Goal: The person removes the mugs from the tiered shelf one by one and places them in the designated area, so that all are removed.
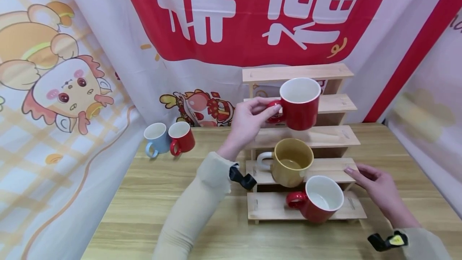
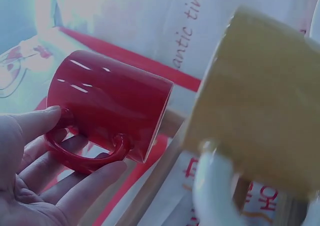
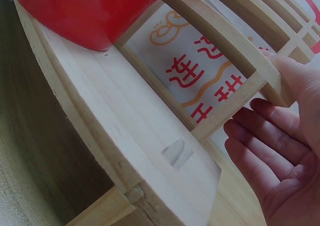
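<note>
By its handle, my left hand [image 1: 249, 121] holds a red mug [image 1: 300, 111] with a white inside, in front of the upper steps of a wooden stepped rack [image 1: 335, 135]. Whether that mug touches a step cannot be told. In the left wrist view, the thumb lies on top of the red handle [image 2: 85, 161] and fingers are under it. My right hand [image 1: 379, 187] grips the right end of the rack's second step from below, its thumb on top. A yellow-brown mug [image 1: 292, 161] with a white handle stands on that step. On the lowest step stands another red mug [image 1: 319, 204].
Left of the rack, a light blue mug [image 1: 157, 137] and a small red mug [image 1: 182, 136] stand side by side near the back of the wooden table [image 1: 144, 212]. Printed cloth [image 1: 216, 55] hangs behind and at both sides.
</note>
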{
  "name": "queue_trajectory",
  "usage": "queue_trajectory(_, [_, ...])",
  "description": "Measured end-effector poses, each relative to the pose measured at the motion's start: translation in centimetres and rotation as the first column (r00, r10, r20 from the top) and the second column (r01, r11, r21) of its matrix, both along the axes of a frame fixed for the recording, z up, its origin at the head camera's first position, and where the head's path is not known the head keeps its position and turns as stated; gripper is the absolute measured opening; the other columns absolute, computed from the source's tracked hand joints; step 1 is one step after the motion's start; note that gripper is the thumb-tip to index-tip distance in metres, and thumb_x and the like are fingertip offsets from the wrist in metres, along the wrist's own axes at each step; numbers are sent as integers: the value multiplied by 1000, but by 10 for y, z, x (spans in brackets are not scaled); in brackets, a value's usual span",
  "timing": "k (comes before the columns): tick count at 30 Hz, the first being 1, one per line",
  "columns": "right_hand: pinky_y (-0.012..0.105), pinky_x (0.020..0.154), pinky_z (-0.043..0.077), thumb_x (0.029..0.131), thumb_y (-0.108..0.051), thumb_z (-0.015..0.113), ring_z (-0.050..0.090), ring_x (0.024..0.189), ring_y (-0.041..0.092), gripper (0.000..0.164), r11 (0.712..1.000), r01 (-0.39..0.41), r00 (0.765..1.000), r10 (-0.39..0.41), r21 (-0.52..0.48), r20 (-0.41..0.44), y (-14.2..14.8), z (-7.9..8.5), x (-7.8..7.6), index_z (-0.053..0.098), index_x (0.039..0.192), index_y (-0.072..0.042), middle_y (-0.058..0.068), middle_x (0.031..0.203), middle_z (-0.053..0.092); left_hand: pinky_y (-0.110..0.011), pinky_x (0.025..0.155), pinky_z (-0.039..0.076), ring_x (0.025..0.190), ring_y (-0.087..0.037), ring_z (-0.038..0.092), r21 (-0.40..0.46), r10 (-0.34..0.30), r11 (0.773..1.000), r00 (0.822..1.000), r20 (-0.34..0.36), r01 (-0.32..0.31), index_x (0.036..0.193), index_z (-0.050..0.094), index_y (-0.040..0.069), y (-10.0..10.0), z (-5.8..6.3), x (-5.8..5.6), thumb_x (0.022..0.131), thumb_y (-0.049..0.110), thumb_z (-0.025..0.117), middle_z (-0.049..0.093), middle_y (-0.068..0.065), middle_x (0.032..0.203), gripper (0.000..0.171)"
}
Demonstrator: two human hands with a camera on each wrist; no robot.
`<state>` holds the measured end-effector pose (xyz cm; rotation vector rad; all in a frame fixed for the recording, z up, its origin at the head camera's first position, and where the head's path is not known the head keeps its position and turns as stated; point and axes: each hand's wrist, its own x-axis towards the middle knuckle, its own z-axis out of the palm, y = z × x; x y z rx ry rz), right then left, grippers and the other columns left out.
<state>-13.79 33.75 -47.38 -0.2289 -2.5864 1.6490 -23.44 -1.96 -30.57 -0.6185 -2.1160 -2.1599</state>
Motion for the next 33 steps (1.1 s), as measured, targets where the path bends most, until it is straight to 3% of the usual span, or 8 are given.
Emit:
queue_trajectory(9, [13, 74, 53, 97, -36, 72, 60, 92, -8, 49, 1000, -3, 1000, 3, -18, -1, -1, -2, 1, 66, 131, -1, -25, 103, 67, -46, 76, 62, 99, -34, 72, 89, 43, 995, 999, -2, -43, 114, 74, 1, -46, -1, 3, 93, 10, 77, 75, -13, 107, 23])
queue_trajectory(13, [13, 74, 53, 97, -36, 73, 61, 92, -7, 46, 1000, -4, 1000, 3, -9, -14, -1, -2, 1, 68, 129, -4, -23, 102, 69, -48, 78, 61, 101, -34, 72, 94, 90, 992, 996, -6, -89, 115, 73, 1, -72, -2, 6, 93, 11, 77, 74, -15, 110, 24])
queue_trajectory(21, [13, 74, 52, 97, -37, 72, 60, 93, -8, 49, 1000, -6, 1000, 6, -3, -12, -1, -1, 2, 66, 131, -2, -24, 103, 68, -42, 75, 62, 100, -33, 72, 48, 221, 974, 974, -41, -219, 117, 73, 2, -119, -6, 15, 92, 17, 78, 74, -14, 111, 29])
queue_trajectory(33, [13, 73, 53, 97, -41, 72, 60, 93, -9, 57, 1000, -1, 1000, 1, 14, 5, -1, 2, 1, 63, 132, 2, -25, 104, 66, -39, 76, 62, 98, -32, 73, 17, 346, 938, 938, 31, -347, 119, 71, 1, -159, -27, 28, 94, 23, 76, 73, -18, 115, 33])
